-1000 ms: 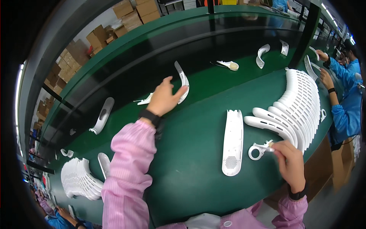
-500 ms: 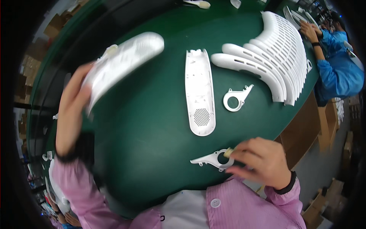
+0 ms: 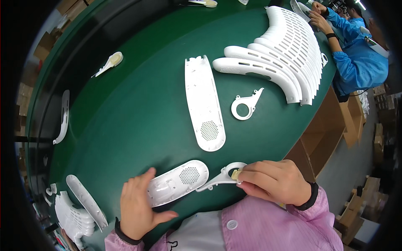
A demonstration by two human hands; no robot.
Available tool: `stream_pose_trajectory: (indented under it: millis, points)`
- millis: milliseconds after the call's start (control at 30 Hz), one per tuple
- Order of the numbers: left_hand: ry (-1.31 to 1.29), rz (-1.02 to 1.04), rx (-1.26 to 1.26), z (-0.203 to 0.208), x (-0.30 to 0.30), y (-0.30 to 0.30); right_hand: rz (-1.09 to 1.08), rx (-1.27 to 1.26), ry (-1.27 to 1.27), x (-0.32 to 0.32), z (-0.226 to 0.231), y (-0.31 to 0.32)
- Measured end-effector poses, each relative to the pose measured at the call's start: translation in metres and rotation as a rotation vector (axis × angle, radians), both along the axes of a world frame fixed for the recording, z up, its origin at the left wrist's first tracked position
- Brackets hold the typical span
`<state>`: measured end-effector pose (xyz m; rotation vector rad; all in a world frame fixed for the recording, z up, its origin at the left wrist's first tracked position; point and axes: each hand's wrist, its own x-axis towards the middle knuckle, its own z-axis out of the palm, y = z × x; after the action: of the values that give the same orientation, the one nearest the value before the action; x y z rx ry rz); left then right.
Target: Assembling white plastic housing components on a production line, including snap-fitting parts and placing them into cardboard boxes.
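A white perforated plastic shell [image 3: 189, 175] lies inner side up at the table's near edge. Beside its left end is my left hand [image 3: 138, 205], fingers stretched and thumb apart; whether it touches the shell is unclear. My right hand [image 3: 276, 180] is closed in a pinch on a small pale-yellow piece [image 3: 235, 173]. This piece is at the ring of a white ring-shaped bracket [image 3: 220, 179], whose pointed arm reaches toward the shell. A longer white shell [image 3: 203, 104] lies farther off, with a second ring-shaped bracket [image 3: 245, 106] to its right.
Several slotted white covers [image 3: 289, 54] are nested in a fan at the far right. White parts [image 3: 75, 215] lie at lower left. A bracket with a yellowish ring [image 3: 111, 62] rests at upper left. A co-worker in blue [image 3: 360, 62] sits beyond cardboard boxes [image 3: 320, 134].
My left hand has come down toward me from the upper left; the shell it held now lies beside the near bracket. My right hand stays at that bracket. The whole view has shifted slightly.
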<state>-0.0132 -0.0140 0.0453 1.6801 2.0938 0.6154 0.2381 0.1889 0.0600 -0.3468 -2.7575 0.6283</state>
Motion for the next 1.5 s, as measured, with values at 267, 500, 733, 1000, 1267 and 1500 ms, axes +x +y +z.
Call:
stream_pose_trajectory:
  millis: [267, 500, 733, 1000, 1267, 1500]
  points:
    - [0.22, -0.091, -0.03, -0.008, 0.014, 0.004, 0.058, -0.125, 0.034, -0.024, -0.005, -0.024]
    - [0.178, -0.009, 0.013, -0.015, 0.018, -0.001, -0.035, -0.075, -0.003, -0.054, -0.024, -0.042]
    - [0.136, -0.067, 0.01, -0.016, 0.015, -0.004, -0.149, -0.138, -0.07, -0.062, -0.016, -0.053]
    - [0.197, -0.082, -0.069, -0.009, 0.016, -0.002, -0.108, -0.299, -0.2, -0.07, -0.012, -0.048]
    - [0.285, -0.076, -0.048, -0.014, 0.02, -0.004, -0.047, -0.355, -0.21, -0.068, -0.014, -0.048]
    - [0.271, -0.093, -0.033, -0.012, 0.018, -0.005, -0.085, -0.165, -0.13, -0.069, -0.019, -0.062]
